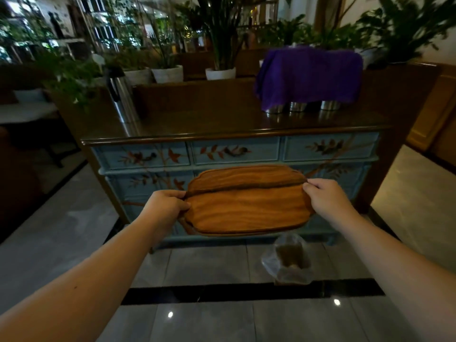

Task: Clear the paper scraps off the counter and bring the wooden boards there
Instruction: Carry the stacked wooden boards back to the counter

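Wooden boards (246, 201) sit stacked between your hands, left hand (167, 206) and right hand (325, 196) each gripping an end, level for carrying toward the desk (197, 124).

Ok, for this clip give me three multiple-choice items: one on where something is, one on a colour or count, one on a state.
1. Where is the tall steel thermos jug?
A. at the left end of the dark wooden countertop
B. on the floor
C. under the cloth

2. What colour is the draped cloth over the metal canisters?
A. red
B. purple
C. white

3. What is the state of the brown wooden boards?
A. lying on the counter
B. leaning on the drawers
C. held in the air by both hands

Key: 1 A, the jug stands at the counter's left end. 2 B, the cloth is plainly purple. 3 C, the left hand and right hand grip the boards' ends in front of the blue painted drawers.
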Demonstrator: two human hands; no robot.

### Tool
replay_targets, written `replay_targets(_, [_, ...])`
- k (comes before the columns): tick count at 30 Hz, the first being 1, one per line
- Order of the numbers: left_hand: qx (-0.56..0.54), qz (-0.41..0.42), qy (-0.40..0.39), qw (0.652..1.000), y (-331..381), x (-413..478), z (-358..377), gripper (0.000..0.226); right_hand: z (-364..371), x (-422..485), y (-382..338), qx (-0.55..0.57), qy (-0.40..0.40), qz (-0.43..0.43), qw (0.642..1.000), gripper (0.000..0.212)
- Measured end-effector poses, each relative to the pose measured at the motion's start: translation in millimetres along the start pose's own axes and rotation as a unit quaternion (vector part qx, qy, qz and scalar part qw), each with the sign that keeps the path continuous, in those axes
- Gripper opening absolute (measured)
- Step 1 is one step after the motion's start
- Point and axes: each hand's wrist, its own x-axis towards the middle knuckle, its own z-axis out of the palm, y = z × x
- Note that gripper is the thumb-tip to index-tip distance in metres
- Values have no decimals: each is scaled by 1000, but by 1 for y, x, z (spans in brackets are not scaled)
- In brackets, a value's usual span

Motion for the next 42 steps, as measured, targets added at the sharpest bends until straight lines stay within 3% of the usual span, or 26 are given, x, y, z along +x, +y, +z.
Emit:
replay_targets(6, [-48,20,27,998,27,137,-37,23,68,116,-46,14,-7,-12,1000,32])
replay_targets(14, [-77,15,69,995,70,283,-66,9,143,237,-83,-1,16,2,1000,44])
replay_targets(20, [-74,13,63,995,104,370,-71,14,175,329,-105,6,10,2,1000,41])
replay_targets(26, [-42,21,78,996,129,476,-64,15,210,439,-113,3,-36,-7,999,41])
replay_targets(34, [24,-43,98,994,125,635,-55,24,268,591,-117,-17,-110,25,993,36])
replay_targets(42, [29,-76,103,991,128,702,-65,12,320,664,-124,-84,-145,42,985,35])
